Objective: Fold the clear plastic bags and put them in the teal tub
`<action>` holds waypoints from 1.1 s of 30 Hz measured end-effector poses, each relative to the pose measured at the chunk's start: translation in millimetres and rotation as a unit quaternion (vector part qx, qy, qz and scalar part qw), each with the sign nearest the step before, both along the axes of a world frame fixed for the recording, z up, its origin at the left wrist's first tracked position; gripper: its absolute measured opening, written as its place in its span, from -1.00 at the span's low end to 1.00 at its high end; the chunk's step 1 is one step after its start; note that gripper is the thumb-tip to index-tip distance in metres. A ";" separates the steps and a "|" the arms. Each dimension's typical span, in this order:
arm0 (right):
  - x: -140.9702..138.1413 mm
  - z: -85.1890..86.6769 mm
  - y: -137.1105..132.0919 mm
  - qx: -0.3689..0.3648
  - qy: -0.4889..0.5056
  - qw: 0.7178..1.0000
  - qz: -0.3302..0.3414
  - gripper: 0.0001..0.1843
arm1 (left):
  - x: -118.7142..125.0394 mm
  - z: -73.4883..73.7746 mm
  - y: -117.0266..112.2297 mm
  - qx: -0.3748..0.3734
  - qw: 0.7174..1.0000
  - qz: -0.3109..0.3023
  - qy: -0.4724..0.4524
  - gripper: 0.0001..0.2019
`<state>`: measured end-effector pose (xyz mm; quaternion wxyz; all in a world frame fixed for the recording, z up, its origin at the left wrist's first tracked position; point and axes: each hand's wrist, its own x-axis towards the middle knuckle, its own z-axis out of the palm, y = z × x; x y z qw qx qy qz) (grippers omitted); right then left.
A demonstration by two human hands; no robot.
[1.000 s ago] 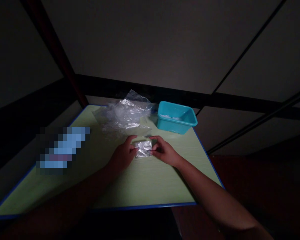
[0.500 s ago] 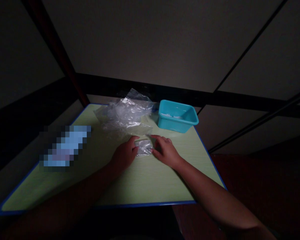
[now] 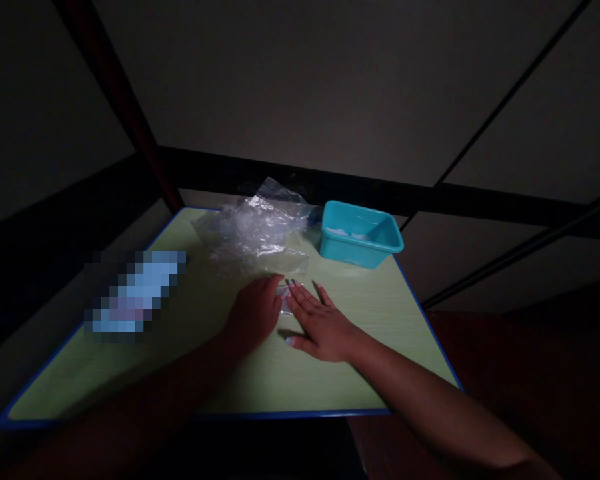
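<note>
Right hand (image 3: 323, 327) spreads wide over a small shiny packet (image 3: 285, 307) near the middle of the surface (image 3: 320, 387); left hand (image 3: 255, 310) curls at its left side, grip impossible to tell; room stretches toward the near edge; teal tub (image 3: 353, 251) stands by the far right corner

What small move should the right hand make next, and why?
Perhaps the right hand should press gently across the small shiny packet: its fingers lie outstretched over it, while the left hand sits at the packet's left edge, seemingly steadying it.
</note>
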<state>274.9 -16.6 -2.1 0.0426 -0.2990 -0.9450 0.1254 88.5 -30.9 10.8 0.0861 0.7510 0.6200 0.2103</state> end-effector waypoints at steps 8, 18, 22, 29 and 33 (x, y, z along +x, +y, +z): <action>1.4 -4.7 1.9 -0.014 -0.040 0.999 0.010 -0.05 | 28.7 -15.1 -30.3 0.086 0.976 -0.184 0.076 -0.19; -2.1 -8.2 1.0 0.024 -0.055 0.998 -0.005 0.04 | 28.3 -32.0 -29.9 0.039 0.988 -0.097 0.109 -0.04; -3.2 -7.0 0.7 0.019 -0.070 0.997 -0.017 0.07 | 24.3 -34.8 -31.3 0.046 0.986 -0.071 0.146 -0.10; -4.6 -4.0 0.3 0.015 -0.074 0.996 -0.043 0.06 | 22.5 -31.9 -32.9 0.047 0.982 -0.062 0.170 -0.19; -5.3 -2.8 0.0 0.010 -0.068 0.997 -0.044 0.04 | 22.3 -29.3 -30.0 0.052 0.982 -0.074 0.167 -0.21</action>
